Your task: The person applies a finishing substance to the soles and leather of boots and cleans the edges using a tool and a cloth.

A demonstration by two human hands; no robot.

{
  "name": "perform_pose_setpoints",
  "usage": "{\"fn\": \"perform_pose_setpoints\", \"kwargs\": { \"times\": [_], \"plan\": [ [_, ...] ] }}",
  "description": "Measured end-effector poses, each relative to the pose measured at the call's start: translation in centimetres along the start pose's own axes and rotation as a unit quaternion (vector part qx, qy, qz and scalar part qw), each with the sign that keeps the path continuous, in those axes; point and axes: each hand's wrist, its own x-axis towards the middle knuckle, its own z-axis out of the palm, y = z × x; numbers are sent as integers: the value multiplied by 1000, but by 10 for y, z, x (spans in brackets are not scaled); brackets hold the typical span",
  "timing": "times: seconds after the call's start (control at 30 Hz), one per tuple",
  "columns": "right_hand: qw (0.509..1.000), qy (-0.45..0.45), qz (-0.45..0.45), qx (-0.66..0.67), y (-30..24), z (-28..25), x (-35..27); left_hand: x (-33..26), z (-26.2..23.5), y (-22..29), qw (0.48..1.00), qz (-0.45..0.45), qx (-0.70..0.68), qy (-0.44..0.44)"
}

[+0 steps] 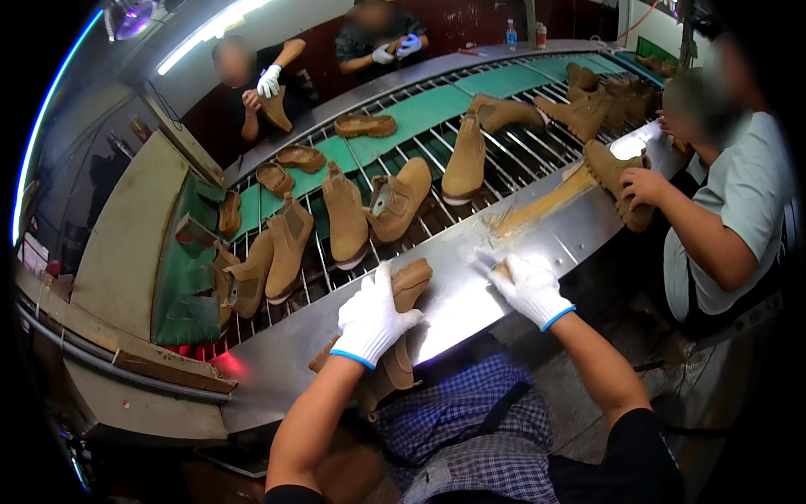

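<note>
My left hand (370, 317), in a white glove with a blue cuff, grips a tan boot (410, 282) above the metal ledge. One end of the boot points away from me; the glove hides its middle, and its shaft comes out below near my apron. To the right, my right hand (532, 290), gloved the same way, is closed round a small tool (501, 270) with a tan handle. The tool's pale far end is blurred, so its kind is unclear. It is apart from the boot. Beyond my left hand, a tan ankle boot (344, 217) stands on the rack.
Several tan boots and soles lie on the metal-bar conveyor (437, 160) with green strips. A smooth metal ledge (294, 361) edges it, with a yellowish smear (546, 200) on the right. A co-worker at right holds a boot (617, 185); two others work across the conveyor.
</note>
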Motion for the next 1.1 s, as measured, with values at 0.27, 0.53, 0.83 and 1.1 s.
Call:
{"fn": "perform_pose_setpoints", "kwargs": {
  "times": [0.27,0.53,0.83,1.1],
  "plan": [
    [953,7,-91,289,-73,-7,-37,-17,-35,-64,807,27,-584,91],
    [658,-268,-123,693,-120,67,-119,-55,44,-90,463,-43,-885,-30],
    [653,-286,-16,701,-112,88,-174,-84,20,-81,753,37,-655,-50],
    [655,-327,-2,681,-110,90,-181,-109,7,-70,793,109,-598,39]
  ]
}}
